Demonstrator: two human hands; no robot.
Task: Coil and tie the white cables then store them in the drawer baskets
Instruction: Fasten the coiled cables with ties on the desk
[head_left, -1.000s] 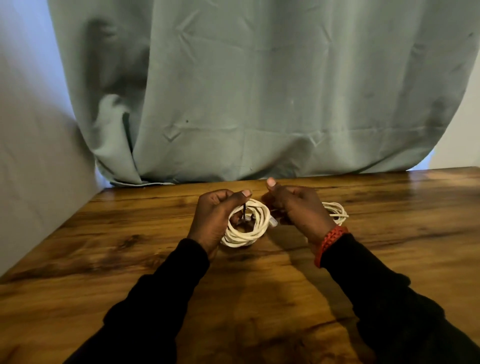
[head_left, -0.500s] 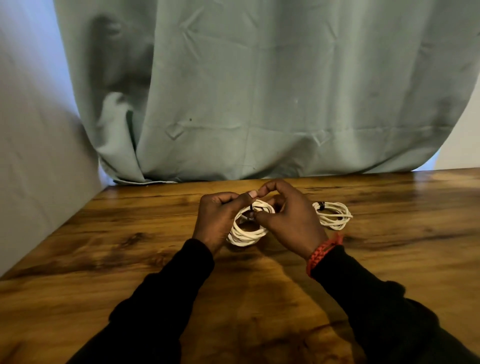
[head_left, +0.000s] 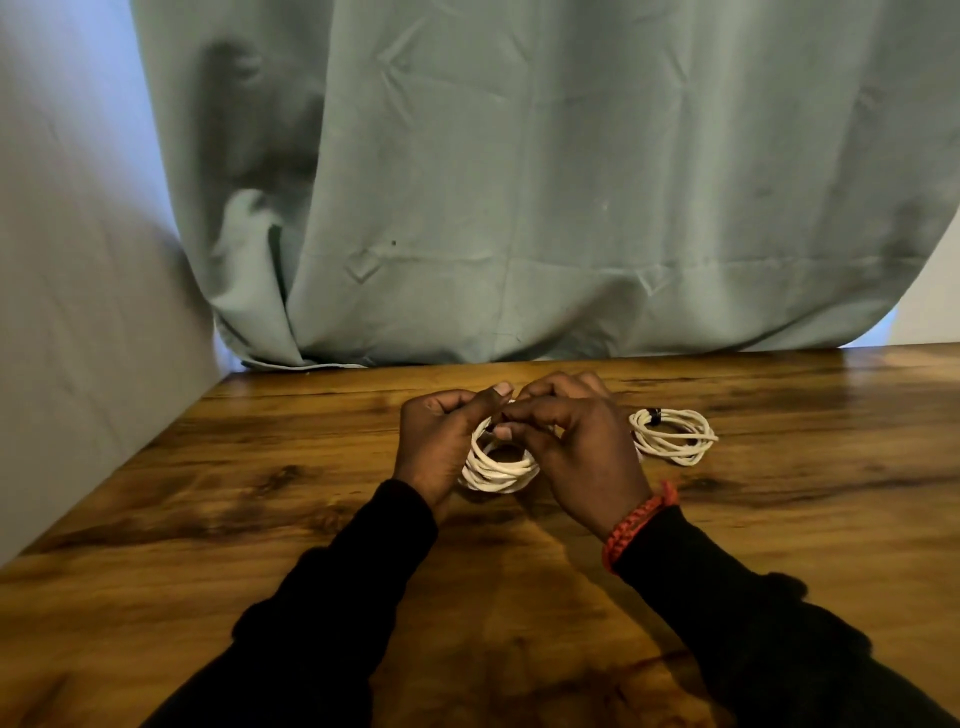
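1. Since a second before, right hand (head_left: 582, 447) had closed in over the white coil (head_left: 501, 467), meeting left hand (head_left: 441, 441).
2. Both hands pinched the coil above the table (head_left: 260, 519); tie hidden.
3. Tying step; next needs cinching. Tied coil (head_left: 672, 434) lay beside.

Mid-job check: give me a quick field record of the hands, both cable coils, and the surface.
left hand: grips the held coil
right hand: fingers pinching at the top of the same coil
held coil: white, between both hands, low over the table
second coil: white, lying on the table to the right, dark tie around it, untouched
table: wood
drawer baskets: not in view
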